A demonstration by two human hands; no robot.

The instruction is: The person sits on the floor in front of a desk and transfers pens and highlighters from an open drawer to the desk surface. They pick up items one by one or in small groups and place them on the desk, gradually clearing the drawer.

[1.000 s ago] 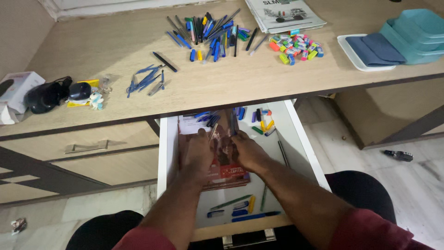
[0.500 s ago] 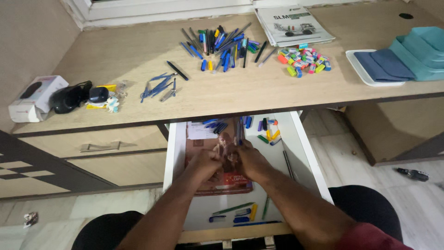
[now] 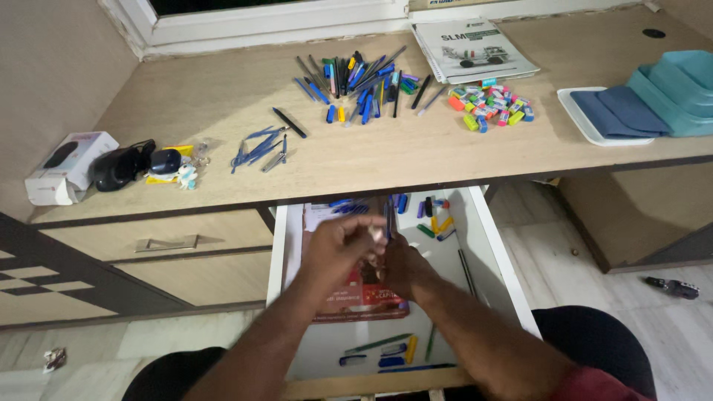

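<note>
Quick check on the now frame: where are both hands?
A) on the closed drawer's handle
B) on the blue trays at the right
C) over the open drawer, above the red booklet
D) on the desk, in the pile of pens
C: the left hand and right hand meet over the red booklet inside the open drawer, well below the pile of pens on the desk.

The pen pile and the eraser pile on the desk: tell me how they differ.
The pen pile is long thin sticks, mostly blue and black, fanned out; the eraser pile is short blocks in many bright colours, bunched tight. The pen pile spreads wider than the eraser pile. Both lie loose on the desk, untouched by either hand.
</note>
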